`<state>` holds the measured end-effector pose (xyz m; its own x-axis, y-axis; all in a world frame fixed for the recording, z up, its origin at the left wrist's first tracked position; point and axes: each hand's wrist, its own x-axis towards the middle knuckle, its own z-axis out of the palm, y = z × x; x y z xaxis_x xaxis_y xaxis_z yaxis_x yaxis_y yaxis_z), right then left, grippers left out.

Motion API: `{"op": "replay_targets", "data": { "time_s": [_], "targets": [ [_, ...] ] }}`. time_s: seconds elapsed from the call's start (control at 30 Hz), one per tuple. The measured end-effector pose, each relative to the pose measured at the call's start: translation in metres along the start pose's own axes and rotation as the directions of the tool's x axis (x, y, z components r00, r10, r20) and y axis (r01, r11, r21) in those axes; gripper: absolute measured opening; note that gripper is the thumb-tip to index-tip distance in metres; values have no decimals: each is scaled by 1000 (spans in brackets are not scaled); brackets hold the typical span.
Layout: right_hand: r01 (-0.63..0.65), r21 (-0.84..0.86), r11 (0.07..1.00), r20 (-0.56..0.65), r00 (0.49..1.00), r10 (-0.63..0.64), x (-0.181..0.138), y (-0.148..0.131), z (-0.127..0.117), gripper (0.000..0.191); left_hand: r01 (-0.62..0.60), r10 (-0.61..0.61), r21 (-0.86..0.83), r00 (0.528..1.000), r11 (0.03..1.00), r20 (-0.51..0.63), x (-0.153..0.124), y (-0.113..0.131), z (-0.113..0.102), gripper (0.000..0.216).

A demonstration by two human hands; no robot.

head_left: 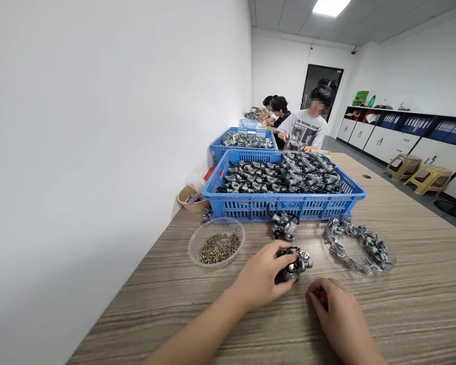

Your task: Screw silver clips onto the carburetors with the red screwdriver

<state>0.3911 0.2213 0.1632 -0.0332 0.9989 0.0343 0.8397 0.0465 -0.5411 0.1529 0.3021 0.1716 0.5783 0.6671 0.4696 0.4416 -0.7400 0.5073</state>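
Left hand (268, 274): your thumb and fingers curve around a metal part (303, 261), gripping it at the wood-grain table (421, 289) (its underside is hidden).
Right hand (340, 309): your fingers curl closed around a red object (324, 297), mostly covered, near the metal part.
Second part (286, 225): lies just beyond your left hand, before the blue crate (247, 207).
Clear bowl (195, 239): holds brass pieces (220, 248), to your left.
Clear dish (392, 259): holds silvery pieces (376, 248), to your right.
Blue crate: filled with similar parts (277, 177).
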Motion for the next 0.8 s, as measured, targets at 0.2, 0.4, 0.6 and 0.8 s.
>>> {"op": "replay_targets", "data": {
  "time_s": [0.2, 0.4, 0.6, 0.8],
  "targets": [
    [-53, 30, 998, -87, 995, 56, 3, 10, 2, 18, 149, -147, 78, 989, 986, -23, -1, 21, 4, 50],
    [-101, 101, 990, -135, 984, 115, 4, 18, 4, 46, 165, -178, 99, 974, 981, 143, -8, 29, -21, 63],
    [-142, 111, 984, -98, 983, 154, 0, 10, -1, 34, 143, -153, 144, 986, 979, 60, -4, 28, -31, 26],
    [-207, 87, 975, -45, 976, 211, -2, 4, -5, 19, 115, -120, 99, 992, 988, 44, -3, 26, -28, 14]
  ]
}}
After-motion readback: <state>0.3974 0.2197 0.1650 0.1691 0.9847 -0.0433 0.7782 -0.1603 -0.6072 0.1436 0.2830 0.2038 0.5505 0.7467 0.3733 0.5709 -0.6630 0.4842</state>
